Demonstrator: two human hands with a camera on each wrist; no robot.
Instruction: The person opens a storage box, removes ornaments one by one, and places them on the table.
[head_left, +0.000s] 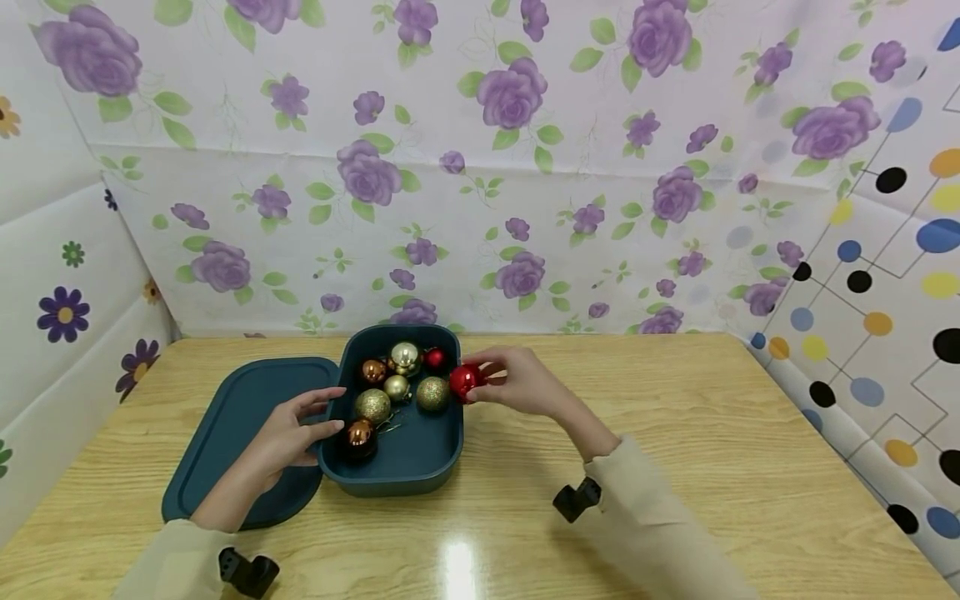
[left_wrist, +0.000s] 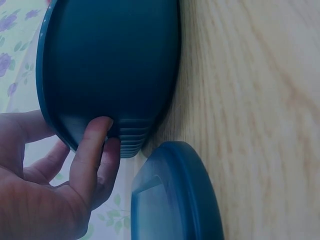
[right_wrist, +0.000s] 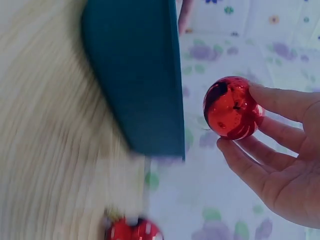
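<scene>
A dark teal box stands open on the wooden table, holding several ornament balls: glittery gold, copper, shiny pale gold and a small red one. My right hand pinches a shiny red ball in its fingertips just above the box's right rim; the right wrist view shows this red ball between thumb and fingers. My left hand rests on the box's left wall, its straight fingers pressed against the box wall.
The teal lid lies flat to the left of the box, partly under my left forearm; this lid also shows in the left wrist view. Flowered panels wall in the table at the back and sides. Another red ball appears blurred.
</scene>
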